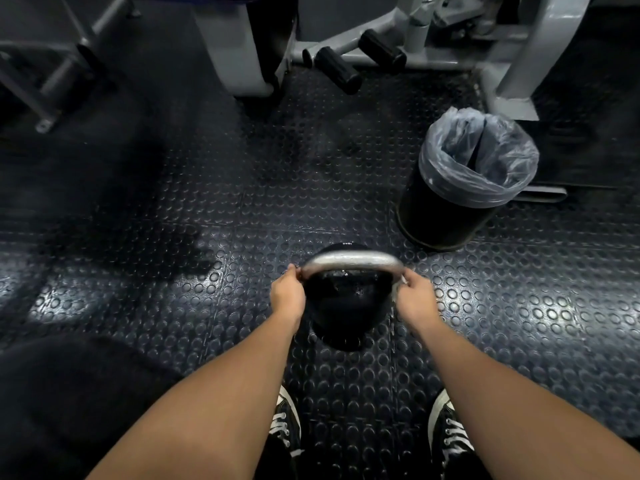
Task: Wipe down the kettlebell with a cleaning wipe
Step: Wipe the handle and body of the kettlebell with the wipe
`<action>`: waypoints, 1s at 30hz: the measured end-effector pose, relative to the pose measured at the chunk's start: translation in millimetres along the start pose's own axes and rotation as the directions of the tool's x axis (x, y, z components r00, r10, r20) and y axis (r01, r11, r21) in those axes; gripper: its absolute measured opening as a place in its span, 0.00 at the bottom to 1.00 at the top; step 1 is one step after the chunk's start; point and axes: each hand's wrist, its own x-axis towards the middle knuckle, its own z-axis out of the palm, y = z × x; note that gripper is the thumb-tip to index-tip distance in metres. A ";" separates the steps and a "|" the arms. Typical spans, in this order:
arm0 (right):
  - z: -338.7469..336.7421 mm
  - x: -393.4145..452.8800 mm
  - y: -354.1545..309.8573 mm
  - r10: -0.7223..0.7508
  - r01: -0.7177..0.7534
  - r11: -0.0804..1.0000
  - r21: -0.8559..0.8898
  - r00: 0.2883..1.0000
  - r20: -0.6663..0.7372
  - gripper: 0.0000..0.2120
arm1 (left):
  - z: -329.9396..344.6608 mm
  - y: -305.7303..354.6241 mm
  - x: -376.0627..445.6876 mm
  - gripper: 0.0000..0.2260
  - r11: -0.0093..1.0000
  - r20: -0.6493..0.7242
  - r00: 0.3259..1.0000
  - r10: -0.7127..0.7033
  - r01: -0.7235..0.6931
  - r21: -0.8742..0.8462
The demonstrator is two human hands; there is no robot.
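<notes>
A black kettlebell (346, 303) with a silver-grey handle (351, 260) sits on the studded rubber floor in front of my feet. My left hand (287, 296) grips the left end of the handle. The handle's right end is gripped by my right hand (415, 299). The ball's top surface shows a few wet glints. No cleaning wipe shows in the head view.
A black bin with a clear plastic liner (474, 161) stands to the right behind the kettlebell. Grey gym machine frames (512, 64) with black foam rollers (337, 69) stand at the back. My black laced shoes (450, 434) are at the bottom.
</notes>
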 end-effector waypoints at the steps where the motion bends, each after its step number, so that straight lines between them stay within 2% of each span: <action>1: -1.3 1.5 -2.9 -0.004 0.004 1.000 -0.003 1.000 -0.005 0.22 | -0.1 -1.5 2.9 0.16 1.000 0.003 1.000 -0.009 0.009 -0.013; 5: -8.9 -6.2 -5.5 -0.059 0.059 0.998 0.027 0.998 -0.032 0.24 | -1.2 -8.4 9.8 0.16 0.998 -0.008 0.999 -0.039 0.038 -0.041; 9: -2.8 -3.6 6.1 -0.018 0.018 0.999 -0.027 1.000 -0.011 0.22 | -2.6 -12.4 14.1 0.14 0.998 0.001 0.999 -0.048 0.048 -0.027; 15: -6.6 2.7 -12.8 -0.053 0.053 0.996 -0.076 0.999 -0.002 0.25 | -0.1 -13.2 14.1 0.16 0.996 0.020 0.999 -0.047 0.045 0.083; 20: -7.3 -4.7 -0.1 -0.060 0.061 0.998 -0.036 0.998 0.010 0.19 | 2.8 -15.8 19.5 0.14 0.997 0.046 0.996 -0.071 0.071 0.009; 23: -2.5 1.9 -3.9 -0.024 0.026 0.998 -0.054 0.999 0.038 0.24 | 1.7 -17.6 20.0 0.12 0.994 0.099 0.991 -0.087 0.093 -0.053; 26: -5.7 3.9 -13.8 -0.062 0.064 0.996 -0.055 0.997 0.037 0.28 | 1.4 -18.1 20.2 0.11 0.993 0.110 0.990 -0.089 0.097 -0.070; 30: -9.2 -4.2 -4.0 -0.064 0.064 0.996 -0.058 0.998 0.005 0.22 | 3.2 -19.7 22.9 0.13 0.992 0.097 0.991 -0.093 0.100 -0.070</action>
